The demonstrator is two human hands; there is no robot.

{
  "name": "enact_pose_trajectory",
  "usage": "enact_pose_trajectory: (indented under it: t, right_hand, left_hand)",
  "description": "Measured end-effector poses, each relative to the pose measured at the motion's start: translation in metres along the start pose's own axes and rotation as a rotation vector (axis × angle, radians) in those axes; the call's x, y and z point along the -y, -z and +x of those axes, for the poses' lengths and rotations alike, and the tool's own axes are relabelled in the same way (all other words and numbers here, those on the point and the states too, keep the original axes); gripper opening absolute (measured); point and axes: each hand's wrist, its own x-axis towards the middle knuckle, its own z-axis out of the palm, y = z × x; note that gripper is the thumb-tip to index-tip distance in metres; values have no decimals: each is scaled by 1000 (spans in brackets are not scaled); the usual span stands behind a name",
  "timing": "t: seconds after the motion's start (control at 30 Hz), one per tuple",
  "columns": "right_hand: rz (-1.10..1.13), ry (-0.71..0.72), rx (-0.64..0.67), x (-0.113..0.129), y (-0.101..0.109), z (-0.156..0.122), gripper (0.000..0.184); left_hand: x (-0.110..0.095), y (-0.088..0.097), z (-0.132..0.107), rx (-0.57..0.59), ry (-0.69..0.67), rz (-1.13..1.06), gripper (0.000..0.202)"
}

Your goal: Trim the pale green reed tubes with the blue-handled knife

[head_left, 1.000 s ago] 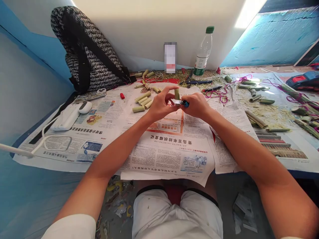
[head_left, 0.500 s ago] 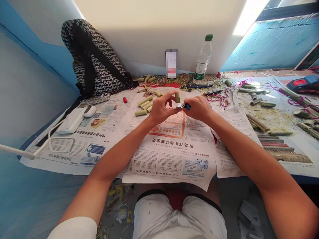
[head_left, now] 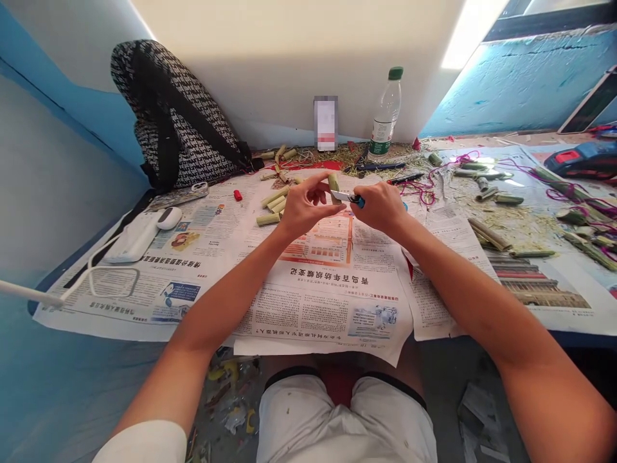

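Between the thumb and fingers of my left hand (head_left: 308, 204) is a short piece of green stalk (head_left: 333, 182), held upright above the newspaper (head_left: 274, 308). My right hand (head_left: 380, 206) is closed round the handle of a utility knife (head_left: 343, 195) with a dark and blue grip. Its blade points left and lies against the side of the stalk piece; how deep it cuts I cannot tell. Several cut stalk pieces (head_left: 268, 219) lie just left of my left hand, partly hidden by it. A small red cap (head_left: 238, 195) rests farther left.
A patterned backpack (head_left: 178, 116) leans at the back left. Nearer are a white power bank (head_left: 135, 238) and its cable. A phone (head_left: 326, 123) and a plastic bottle (head_left: 385, 116) stand against the wall. Purple string (head_left: 424, 191), stalks and shavings cover the right side, with a blue tool (head_left: 583, 161).
The knife blade has come round to point left across the stalk piece, which now leans slightly differently. Both hands stay close together; the whole view has shifted a little.
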Motion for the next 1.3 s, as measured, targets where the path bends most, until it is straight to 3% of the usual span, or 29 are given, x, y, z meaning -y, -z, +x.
enact_pose_trajectory:
  t: [0.23,0.5,0.83,1.07,1.3]
  right_hand:
    - [2,-35,84,11,6,-5,29]
    - [-24,-18,153,16,10,-9,30]
    - [-41,-57,250,3,2,-2,31]
    - [14,-48,288,12,8,-6,30]
    - [19,-73,288,3,1,-3,29]
  left_hand:
    - [-7,3,1,-8,44,25,81]
    - [-20,2,-5,64,81,65,76]
    - [-5,-2,-1,5,259,-91,83]
    - [-16,0,-3,70,240,-21,79]
    - [-6,-3,-3,66,248,-31,81]
